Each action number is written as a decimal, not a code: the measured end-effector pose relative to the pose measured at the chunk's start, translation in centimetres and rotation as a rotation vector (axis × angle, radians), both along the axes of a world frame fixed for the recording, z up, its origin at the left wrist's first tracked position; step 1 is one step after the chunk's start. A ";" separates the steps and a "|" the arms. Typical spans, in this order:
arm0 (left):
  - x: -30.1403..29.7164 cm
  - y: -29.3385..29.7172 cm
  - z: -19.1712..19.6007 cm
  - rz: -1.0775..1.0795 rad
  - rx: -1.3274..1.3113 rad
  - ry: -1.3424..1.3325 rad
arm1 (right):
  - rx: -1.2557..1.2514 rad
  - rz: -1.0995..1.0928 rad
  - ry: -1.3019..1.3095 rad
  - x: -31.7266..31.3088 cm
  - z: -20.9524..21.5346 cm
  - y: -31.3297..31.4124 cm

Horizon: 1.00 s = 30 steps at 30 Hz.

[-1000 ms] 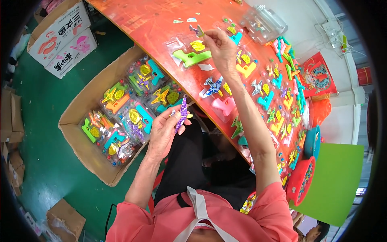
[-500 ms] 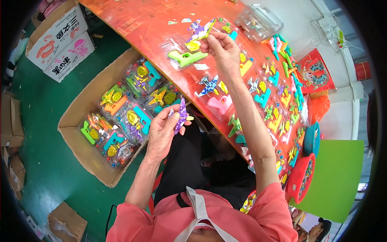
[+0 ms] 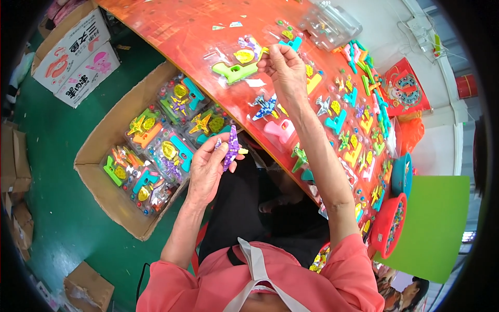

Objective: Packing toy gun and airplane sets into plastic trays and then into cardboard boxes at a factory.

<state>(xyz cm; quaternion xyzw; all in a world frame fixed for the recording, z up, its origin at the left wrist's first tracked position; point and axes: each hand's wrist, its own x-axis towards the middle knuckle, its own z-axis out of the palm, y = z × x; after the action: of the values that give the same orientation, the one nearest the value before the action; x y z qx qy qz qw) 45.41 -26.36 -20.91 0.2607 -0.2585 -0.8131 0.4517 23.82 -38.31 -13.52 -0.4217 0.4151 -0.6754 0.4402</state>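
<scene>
My left hand [image 3: 207, 166] is closed around a purple-and-white toy plane [image 3: 232, 148] with a yellow tip, held above my lap beside the table edge. Over the table, my right hand [image 3: 285, 70] pinches the yellow end of another purple, white and yellow toy plane [image 3: 252, 46]. That plane lies low over a clear blister tray [image 3: 222, 56]; the fingers cover part of it. Inside the tray are a lime-green toy gun [image 3: 235, 73] and a yellow piece [image 3: 244, 56]. Nearer me, a blue camouflage plane [image 3: 265, 107] sits by a pink toy gun [image 3: 279, 130].
Left of the table stands an open carton [image 3: 106, 195] with several filled toy packs. Rows of filled trays cover the red table [image 3: 192, 26]. Stacked clear shells [image 3: 332, 28] lie at its far edge. A red basin [image 3: 382, 234] and a teal basin [image 3: 399, 177] stand at right.
My right hand has brought its plane down into the tray, where it now lies beside the yellow piece. My left hand has stayed almost still with its plane.
</scene>
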 end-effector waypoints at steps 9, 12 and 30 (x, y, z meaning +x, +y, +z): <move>-0.1 -0.5 0.1 0.028 0.006 0.018 | 0.066 -0.134 0.067 -5.0 2.3 -1.3; 0.1 -0.3 0.0 0.043 0.013 0.010 | 0.032 -0.124 0.094 -6.2 2.3 -1.2; 0.1 0.4 -0.5 0.043 0.045 -0.004 | 0.081 -0.208 0.627 2.2 -1.5 -5.7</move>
<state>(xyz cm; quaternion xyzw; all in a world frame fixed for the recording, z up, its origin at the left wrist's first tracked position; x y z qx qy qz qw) 45.50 -25.95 -21.39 0.2778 -0.2352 -0.8083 0.4627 26.04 -43.99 -15.03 -0.5466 0.5977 -0.5368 0.2362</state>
